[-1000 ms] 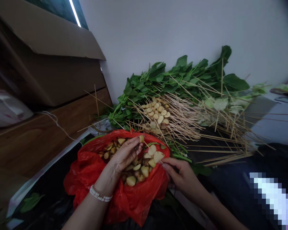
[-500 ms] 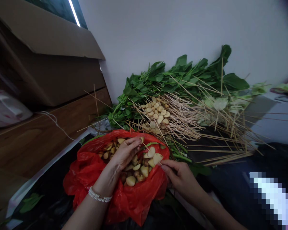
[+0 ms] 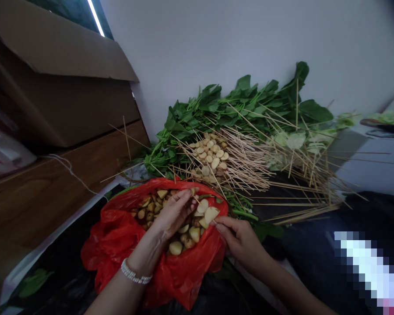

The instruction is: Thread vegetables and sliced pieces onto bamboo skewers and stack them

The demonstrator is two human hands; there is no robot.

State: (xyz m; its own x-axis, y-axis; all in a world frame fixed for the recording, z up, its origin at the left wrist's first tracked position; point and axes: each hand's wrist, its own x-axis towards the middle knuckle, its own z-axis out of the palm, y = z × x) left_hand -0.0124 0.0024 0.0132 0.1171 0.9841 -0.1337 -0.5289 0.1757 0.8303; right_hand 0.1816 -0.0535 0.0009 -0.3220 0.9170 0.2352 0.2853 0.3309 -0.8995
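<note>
Potato skewer (image 3: 211, 215), fingers (image 3: 229, 222) at ends, apparently pinching

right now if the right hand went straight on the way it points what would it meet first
The right hand would probably meet the pale potato slice just ahead, though exact depth is unclear.

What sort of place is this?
Probably a food-preparation corner, though home or shop I can't tell: there's a red bag of what look like cut potatoes, a heap of wooden skewers and leafy greens.
</note>
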